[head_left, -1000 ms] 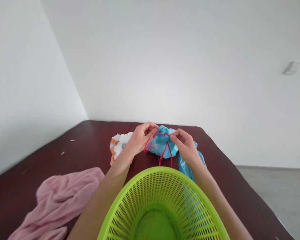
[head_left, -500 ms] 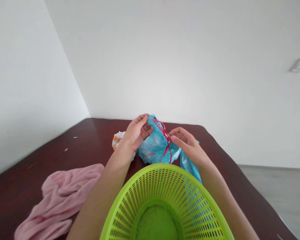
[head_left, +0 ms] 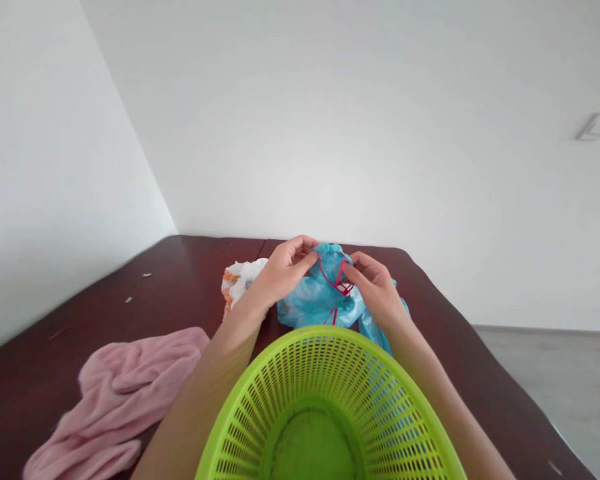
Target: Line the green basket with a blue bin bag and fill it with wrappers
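Note:
A blue plastic bag [head_left: 305, 303] with a red drawstring [head_left: 343, 289] lies on the dark red table, behind the green basket. My left hand [head_left: 293, 263] pinches the left side of the bag's gathered top between thumb and fingers. On the other side, my right hand [head_left: 373, 280] has its thumb and fingers closed on the bag's top edge by the red string. More blue plastic spreads below my right wrist. The bag's contents cannot be made out.
The green slotted basket [head_left: 330, 331] stands close in front, between my forearms. A pink cloth [head_left: 135, 380] lies crumpled at the left. A white and orange plastic bag [head_left: 240, 277] sits beside my left wrist. White walls bound the table [head_left: 195, 267] behind and at left.
My left hand has shifted right, closer to my right hand. The bag's top, stretched up to the left before, is now bunched between both hands, and the red string is spread into a loop.

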`<action>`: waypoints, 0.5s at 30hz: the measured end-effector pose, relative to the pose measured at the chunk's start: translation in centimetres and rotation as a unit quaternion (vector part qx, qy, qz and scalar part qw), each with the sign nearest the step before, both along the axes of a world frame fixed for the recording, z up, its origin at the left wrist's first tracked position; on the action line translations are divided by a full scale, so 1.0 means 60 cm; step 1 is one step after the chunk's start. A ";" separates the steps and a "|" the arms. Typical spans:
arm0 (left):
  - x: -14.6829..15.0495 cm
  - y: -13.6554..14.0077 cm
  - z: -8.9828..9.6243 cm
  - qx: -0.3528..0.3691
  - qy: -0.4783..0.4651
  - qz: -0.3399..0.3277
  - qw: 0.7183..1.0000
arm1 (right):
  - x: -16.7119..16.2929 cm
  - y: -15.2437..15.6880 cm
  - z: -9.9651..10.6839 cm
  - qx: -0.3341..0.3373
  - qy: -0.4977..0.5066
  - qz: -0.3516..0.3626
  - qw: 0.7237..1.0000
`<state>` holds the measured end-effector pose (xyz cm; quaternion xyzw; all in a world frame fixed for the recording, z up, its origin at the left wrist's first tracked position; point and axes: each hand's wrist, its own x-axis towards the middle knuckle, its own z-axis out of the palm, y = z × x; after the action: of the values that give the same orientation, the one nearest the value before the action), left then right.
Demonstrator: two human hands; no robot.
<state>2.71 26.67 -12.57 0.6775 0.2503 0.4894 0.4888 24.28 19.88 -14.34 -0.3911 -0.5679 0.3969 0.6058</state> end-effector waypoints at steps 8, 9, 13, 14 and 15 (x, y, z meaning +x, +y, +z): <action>-0.020 -0.002 0.017 -0.191 -0.182 -0.017 0.965 | 0.006 -0.001 0.005 -0.022 0.187 -0.031 0.982; -0.020 -0.002 0.018 -0.200 -0.190 -0.021 0.961 | 0.006 -0.001 0.007 -0.023 0.197 -0.031 0.980; -0.019 -0.004 0.016 -0.183 -0.175 -0.013 0.967 | 0.006 0.001 0.009 -0.029 0.214 -0.028 0.976; -0.020 -0.005 0.015 -0.156 -0.147 -0.010 0.977 | 0.007 0.001 0.009 -0.029 0.215 -0.030 0.976; -0.021 -0.005 0.013 -0.120 -0.107 -0.007 0.987 | 0.007 0.001 0.008 -0.028 0.216 -0.034 0.975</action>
<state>1.45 26.36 -11.78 0.5590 0.2490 0.5223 0.5940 24.71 19.97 -13.87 -0.3320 -0.3989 0.4672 0.7158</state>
